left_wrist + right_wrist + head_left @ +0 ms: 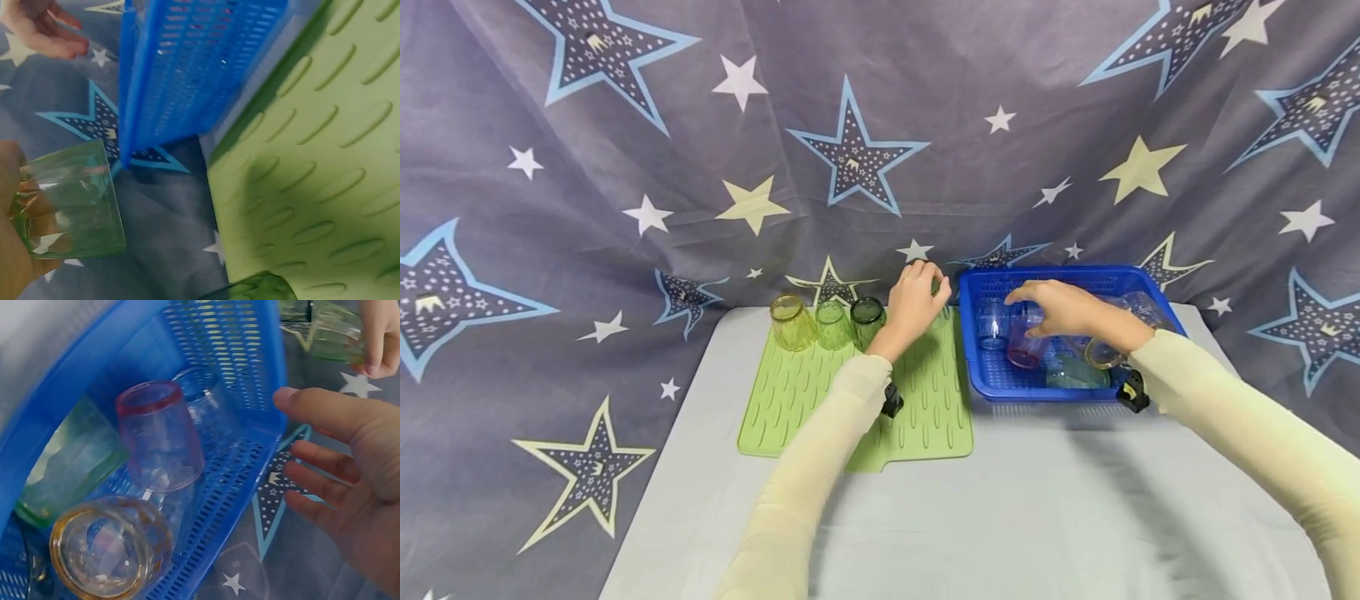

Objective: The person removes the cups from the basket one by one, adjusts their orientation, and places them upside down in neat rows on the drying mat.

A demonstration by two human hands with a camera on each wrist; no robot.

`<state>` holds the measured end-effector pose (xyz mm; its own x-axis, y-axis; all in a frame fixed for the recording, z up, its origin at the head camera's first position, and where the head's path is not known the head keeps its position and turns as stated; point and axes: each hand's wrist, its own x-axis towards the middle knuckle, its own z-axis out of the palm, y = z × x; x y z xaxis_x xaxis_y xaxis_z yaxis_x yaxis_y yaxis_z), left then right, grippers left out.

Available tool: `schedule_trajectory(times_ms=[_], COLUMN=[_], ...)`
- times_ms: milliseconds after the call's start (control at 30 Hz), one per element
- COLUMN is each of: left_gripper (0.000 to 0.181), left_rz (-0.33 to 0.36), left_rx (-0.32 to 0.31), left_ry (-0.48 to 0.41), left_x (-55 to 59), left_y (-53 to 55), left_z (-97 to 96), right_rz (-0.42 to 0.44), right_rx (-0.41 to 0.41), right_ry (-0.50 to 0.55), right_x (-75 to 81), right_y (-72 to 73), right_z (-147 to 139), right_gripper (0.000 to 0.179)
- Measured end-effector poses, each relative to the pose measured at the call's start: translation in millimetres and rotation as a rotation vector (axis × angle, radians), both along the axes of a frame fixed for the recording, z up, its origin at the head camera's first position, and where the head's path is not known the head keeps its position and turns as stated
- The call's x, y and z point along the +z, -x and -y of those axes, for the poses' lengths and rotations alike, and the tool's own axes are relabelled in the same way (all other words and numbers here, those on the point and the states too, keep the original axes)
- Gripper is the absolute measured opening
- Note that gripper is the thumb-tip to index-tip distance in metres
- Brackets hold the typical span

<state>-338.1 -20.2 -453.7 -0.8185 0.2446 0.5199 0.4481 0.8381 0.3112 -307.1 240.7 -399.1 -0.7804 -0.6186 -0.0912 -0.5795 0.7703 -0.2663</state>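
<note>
My left hand grips a pale green, angular clear glass over the far right part of the green drying mat. Along the mat's back edge stand a yellow glass, a light green glass and a dark green glass, left of that hand. My right hand holds nothing, its fingers spread over the blue basket. Below it lie a pink-rimmed glass, a blue-rimmed clear glass, an amber-rimmed glass and a green glass.
The mat and basket sit side by side on a white-covered table, the basket to the right. Behind them hangs a grey curtain printed with stars. More clear glassware lies in the basket's back right corner.
</note>
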Motion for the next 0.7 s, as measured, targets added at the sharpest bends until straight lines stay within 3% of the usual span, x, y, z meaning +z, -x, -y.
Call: schedule_trajectory(times_ms=[333, 700], left_gripper=[0.022, 0.024], left_rz=[0.079, 0.159], left_rx=[0.024, 0.037], left_ry=[0.029, 0.059], left_x=[-20.7, -40.7], left_y=[11.1, 19.9], left_z=[6.0, 5.8], right_rz=[-0.054, -0.067], right_rx=[0.061, 0.091], right_ry=[-0.126, -0.212], right_x=[-13.6, -40.4], right_y=[6.7, 12.5], right_z=[7, 4], right_gripper=[0.056, 0.056])
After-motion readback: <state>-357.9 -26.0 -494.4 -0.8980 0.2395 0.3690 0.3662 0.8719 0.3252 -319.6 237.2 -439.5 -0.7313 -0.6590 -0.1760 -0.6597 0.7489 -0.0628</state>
